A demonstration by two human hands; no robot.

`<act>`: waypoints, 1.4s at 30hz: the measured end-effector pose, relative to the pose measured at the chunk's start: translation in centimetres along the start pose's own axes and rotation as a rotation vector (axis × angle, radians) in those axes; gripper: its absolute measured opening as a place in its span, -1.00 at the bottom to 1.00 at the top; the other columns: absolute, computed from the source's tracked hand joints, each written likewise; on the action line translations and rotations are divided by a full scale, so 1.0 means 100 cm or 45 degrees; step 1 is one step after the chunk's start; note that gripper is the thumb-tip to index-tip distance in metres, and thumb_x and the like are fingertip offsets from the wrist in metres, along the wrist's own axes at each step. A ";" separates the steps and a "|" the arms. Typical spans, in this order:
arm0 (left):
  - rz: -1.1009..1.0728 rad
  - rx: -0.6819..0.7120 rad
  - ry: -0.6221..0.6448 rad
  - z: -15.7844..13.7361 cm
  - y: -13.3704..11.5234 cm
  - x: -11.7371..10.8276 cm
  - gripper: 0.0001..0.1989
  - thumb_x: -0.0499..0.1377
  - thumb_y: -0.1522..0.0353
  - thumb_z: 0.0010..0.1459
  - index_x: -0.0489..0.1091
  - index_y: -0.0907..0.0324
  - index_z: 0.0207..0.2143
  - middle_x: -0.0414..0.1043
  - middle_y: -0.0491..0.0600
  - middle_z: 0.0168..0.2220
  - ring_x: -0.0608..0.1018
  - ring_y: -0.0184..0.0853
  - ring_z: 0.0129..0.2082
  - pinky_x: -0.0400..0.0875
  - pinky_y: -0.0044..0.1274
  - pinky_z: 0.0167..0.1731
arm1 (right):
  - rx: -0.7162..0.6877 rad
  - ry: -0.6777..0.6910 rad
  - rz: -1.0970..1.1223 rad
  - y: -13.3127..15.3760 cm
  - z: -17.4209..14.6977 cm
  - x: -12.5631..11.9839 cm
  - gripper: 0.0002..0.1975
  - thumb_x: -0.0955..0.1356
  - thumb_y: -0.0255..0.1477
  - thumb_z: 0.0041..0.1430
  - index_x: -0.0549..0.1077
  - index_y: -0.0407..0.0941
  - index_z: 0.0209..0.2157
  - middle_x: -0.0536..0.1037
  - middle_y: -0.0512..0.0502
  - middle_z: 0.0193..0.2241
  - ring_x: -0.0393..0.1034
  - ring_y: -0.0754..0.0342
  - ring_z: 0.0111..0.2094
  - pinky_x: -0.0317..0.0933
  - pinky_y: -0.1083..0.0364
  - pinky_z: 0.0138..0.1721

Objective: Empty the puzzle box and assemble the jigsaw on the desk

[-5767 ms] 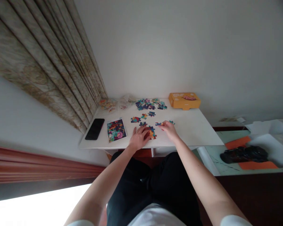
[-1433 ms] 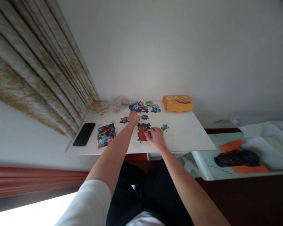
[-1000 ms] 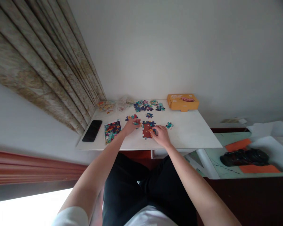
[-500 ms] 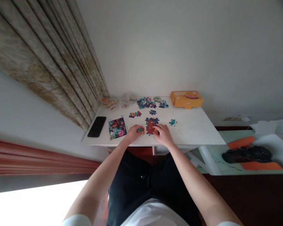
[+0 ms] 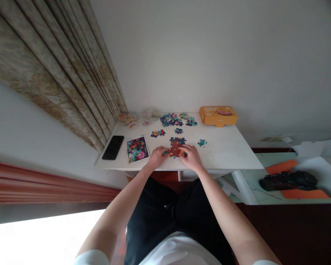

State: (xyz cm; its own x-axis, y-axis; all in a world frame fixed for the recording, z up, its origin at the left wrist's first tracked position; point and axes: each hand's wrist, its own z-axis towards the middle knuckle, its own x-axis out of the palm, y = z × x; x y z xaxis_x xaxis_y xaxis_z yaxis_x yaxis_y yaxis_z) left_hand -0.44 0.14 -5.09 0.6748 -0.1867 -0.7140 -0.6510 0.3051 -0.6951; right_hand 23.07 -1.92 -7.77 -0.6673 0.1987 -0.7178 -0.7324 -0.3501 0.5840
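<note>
A partly joined jigsaw puzzle (image 5: 176, 144), brown in the middle with dark blue along its far edge, lies near the front of the white table. At its left edge, my left hand (image 5: 157, 157) is closed on a small puzzle piece (image 5: 166, 152) with teal and brown on it; the piece touches the joined part. My right hand (image 5: 191, 157) rests on the puzzle's right side, fingers bent over its edge and hiding some of it. To the right of the puzzle lies a loose teal piece (image 5: 202, 142). Beyond it sits a dark blue piece (image 5: 178, 130).
A picture card (image 5: 138, 149) and a black phone (image 5: 113, 148) lie at the left. Loose puzzle pieces (image 5: 171, 120) are heaped at the back, with plastic bags (image 5: 149, 117) beside them. An orange box (image 5: 219, 116) stands back right. Two joined pieces (image 5: 157, 133) lie nearer.
My left hand has moved slightly right, bringing its puzzle piece from a small gap up against the joined puzzle's left edge. My right hand has stayed on the puzzle.
</note>
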 end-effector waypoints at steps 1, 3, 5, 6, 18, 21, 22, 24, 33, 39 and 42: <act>-0.064 -0.037 -0.015 0.000 0.001 0.000 -0.73 0.24 0.46 0.25 0.62 0.08 -0.04 0.62 0.02 -0.03 0.61 -0.21 0.00 0.45 -0.42 0.12 | 0.012 -0.039 0.046 -0.001 0.001 -0.002 -0.72 0.33 -0.43 0.24 0.61 0.00 -0.06 0.61 -0.19 0.05 0.44 -0.15 0.14 0.18 -0.25 0.30; -0.215 -0.149 -0.058 0.001 0.002 0.001 -0.73 0.22 0.49 0.23 0.63 0.11 -0.08 0.65 0.01 -0.07 0.64 -0.24 -0.07 0.48 -0.43 0.06 | 0.064 -0.146 0.136 -0.002 0.000 -0.004 -0.73 0.29 -0.46 0.24 0.61 -0.03 -0.14 0.64 -0.20 -0.06 0.49 -0.12 0.04 0.33 -0.16 0.18; -0.405 -0.280 -0.115 0.001 0.002 0.004 -0.78 0.24 0.47 0.21 0.63 0.15 -0.13 0.67 0.02 -0.14 0.65 -0.24 -0.15 0.51 -0.42 -0.02 | 0.141 -0.235 0.217 0.001 -0.005 -0.004 -0.75 0.27 -0.43 0.27 0.59 -0.06 -0.18 0.65 -0.20 -0.17 0.54 -0.10 -0.10 0.42 -0.09 0.02; -0.517 -0.333 -0.145 0.001 0.001 0.006 -0.80 0.26 0.45 0.20 0.63 0.17 -0.15 0.68 0.03 -0.15 0.66 -0.23 -0.17 0.52 -0.42 -0.06 | 0.182 -0.255 0.263 0.004 -0.010 -0.002 -0.76 0.27 -0.40 0.29 0.58 -0.07 -0.18 0.66 -0.20 -0.21 0.54 -0.08 -0.18 0.45 -0.07 -0.06; -0.895 -0.394 -0.261 -0.017 -0.032 0.046 -0.69 0.33 0.26 0.17 0.56 0.18 -0.05 0.64 0.09 -0.10 0.67 -0.23 -0.15 0.59 -0.46 -0.19 | 0.018 -0.168 0.232 0.042 -0.042 0.014 -0.49 0.39 -0.22 0.36 0.40 0.04 0.29 0.49 -0.24 0.21 0.41 -0.19 0.21 0.37 -0.20 0.21; -0.859 -0.376 -0.245 -0.020 -0.034 0.052 -0.72 0.32 0.30 0.19 0.56 0.17 -0.05 0.64 0.08 -0.13 0.67 -0.23 -0.16 0.58 -0.47 -0.19 | -0.059 -0.114 0.186 0.036 -0.041 0.004 -0.57 0.38 -0.24 0.38 0.47 0.05 0.23 0.54 -0.21 0.17 0.43 -0.17 0.19 0.33 -0.20 0.26; -0.848 -0.364 -0.223 -0.021 -0.035 0.053 -0.72 0.31 0.32 0.20 0.56 0.17 -0.04 0.64 0.08 -0.13 0.66 -0.23 -0.16 0.58 -0.47 -0.20 | -0.079 -0.106 0.183 0.033 -0.041 0.001 -0.59 0.39 -0.25 0.38 0.49 0.04 0.21 0.55 -0.21 0.16 0.44 -0.16 0.17 0.34 -0.20 0.24; -0.762 -0.315 -0.179 -0.022 -0.036 0.053 -0.75 0.27 0.34 0.23 0.56 0.18 -0.04 0.65 0.08 -0.15 0.66 -0.24 -0.19 0.58 -0.45 -0.20 | -0.097 -0.099 0.179 0.026 -0.043 -0.005 -0.63 0.40 -0.28 0.36 0.54 0.03 0.16 0.58 -0.20 0.12 0.46 -0.16 0.14 0.36 -0.19 0.22; 0.246 0.356 0.107 0.004 -0.028 0.019 -0.65 0.14 0.38 0.38 0.51 0.05 0.16 0.41 0.08 0.30 0.38 -0.15 0.35 0.12 -0.18 0.39 | -0.082 0.094 0.042 0.004 -0.054 -0.027 -0.76 0.41 -0.31 0.34 0.61 0.03 0.00 0.63 -0.14 0.06 0.48 -0.15 0.12 0.29 -0.19 0.18; 0.432 0.273 0.095 0.007 -0.016 0.023 -0.58 0.07 0.27 0.46 0.38 -0.07 0.31 0.31 0.02 0.39 0.33 -0.17 0.39 0.04 -0.15 0.43 | -0.083 0.130 -0.073 0.004 -0.046 -0.024 -0.78 0.40 -0.33 0.34 0.61 0.03 -0.02 0.62 -0.11 0.10 0.46 -0.14 0.14 0.29 -0.16 0.12; 0.493 0.290 0.080 0.005 -0.015 0.025 -0.58 0.04 0.25 0.47 0.37 -0.06 0.32 0.32 0.01 0.38 0.34 -0.18 0.39 0.08 -0.15 0.42 | -0.117 0.141 -0.119 0.003 -0.046 -0.023 -0.75 0.40 -0.33 0.35 0.61 0.03 0.01 0.60 -0.11 0.14 0.44 -0.16 0.17 0.28 -0.17 0.13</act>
State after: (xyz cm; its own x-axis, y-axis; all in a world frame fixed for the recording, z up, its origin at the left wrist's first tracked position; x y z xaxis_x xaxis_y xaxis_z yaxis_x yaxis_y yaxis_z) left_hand 2.44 -0.34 -5.80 0.3696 -0.0725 -0.9264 -0.7533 0.5603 -0.3444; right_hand 25.01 -6.63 -7.72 -0.5739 0.1343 -0.8079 -0.7719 -0.4182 0.4788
